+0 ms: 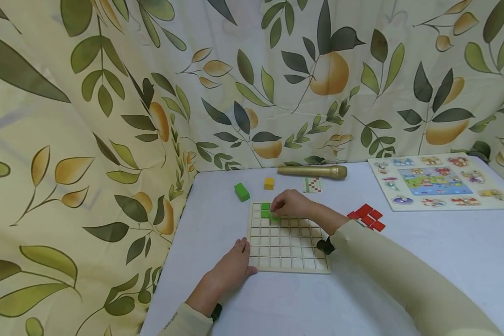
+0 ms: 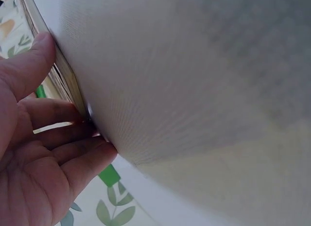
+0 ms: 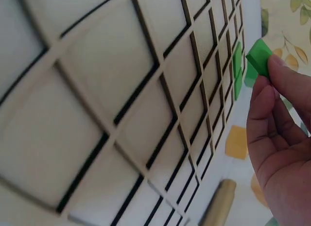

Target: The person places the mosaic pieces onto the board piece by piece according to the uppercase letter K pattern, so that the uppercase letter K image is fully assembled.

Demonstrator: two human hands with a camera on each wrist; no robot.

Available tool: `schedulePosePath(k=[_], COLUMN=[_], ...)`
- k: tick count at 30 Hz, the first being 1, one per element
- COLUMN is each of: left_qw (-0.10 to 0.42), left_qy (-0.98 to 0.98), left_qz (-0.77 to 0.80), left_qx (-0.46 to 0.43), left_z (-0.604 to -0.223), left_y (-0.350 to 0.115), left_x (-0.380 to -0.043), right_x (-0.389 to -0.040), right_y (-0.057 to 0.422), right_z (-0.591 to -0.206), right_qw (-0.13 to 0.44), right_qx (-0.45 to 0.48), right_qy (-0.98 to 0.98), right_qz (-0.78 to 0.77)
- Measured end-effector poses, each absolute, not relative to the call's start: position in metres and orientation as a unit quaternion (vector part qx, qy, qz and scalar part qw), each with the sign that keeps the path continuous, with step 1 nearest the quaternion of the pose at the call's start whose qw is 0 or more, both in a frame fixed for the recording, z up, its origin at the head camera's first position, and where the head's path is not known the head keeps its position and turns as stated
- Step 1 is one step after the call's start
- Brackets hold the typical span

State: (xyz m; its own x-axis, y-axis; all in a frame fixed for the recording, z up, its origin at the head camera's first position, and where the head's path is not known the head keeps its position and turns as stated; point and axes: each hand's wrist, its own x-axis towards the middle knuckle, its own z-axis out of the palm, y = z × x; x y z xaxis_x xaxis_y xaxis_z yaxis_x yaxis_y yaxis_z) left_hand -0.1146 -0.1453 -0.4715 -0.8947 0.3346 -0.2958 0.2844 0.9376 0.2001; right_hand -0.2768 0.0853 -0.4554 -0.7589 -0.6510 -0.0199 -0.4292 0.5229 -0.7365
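A wooden grid board (image 1: 285, 252) lies on the table, with green square tiles (image 1: 265, 213) set in cells near its far left corner. Between thumb and fingertips, my right hand (image 1: 295, 204) pinches a green tile (image 3: 260, 56), held over the board's far rows close to those tiles. My left hand (image 1: 232, 265) rests on the table against the board's left edge. In the left wrist view, its extended fingers (image 2: 85, 163) and thumb touch the board's side.
Beyond the board are a stack of green tiles (image 1: 241, 192), a yellow block (image 1: 269, 183), a small pattern card (image 1: 313, 185) and a gold microphone (image 1: 312, 171). Several red tiles (image 1: 367, 217) lie to the right. A picture puzzle board (image 1: 443, 183) sits at the far right, before a patterned curtain.
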Motion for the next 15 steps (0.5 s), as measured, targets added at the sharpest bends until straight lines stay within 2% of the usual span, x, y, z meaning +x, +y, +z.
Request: schedulePosePath(k=[15], left_qw=[0.17], left_qy=[0.971], left_qz=[0.067], left_qx=[0.156], left_z=[-0.471], left_y=[-0.145], left_x=[-0.114], right_x=[-0.274], right_y=[0.058], right_z=[-0.465], right_qw=[0.17], right_qx=[-0.308], right_qy=[0.859], right_qz=[-0.371])
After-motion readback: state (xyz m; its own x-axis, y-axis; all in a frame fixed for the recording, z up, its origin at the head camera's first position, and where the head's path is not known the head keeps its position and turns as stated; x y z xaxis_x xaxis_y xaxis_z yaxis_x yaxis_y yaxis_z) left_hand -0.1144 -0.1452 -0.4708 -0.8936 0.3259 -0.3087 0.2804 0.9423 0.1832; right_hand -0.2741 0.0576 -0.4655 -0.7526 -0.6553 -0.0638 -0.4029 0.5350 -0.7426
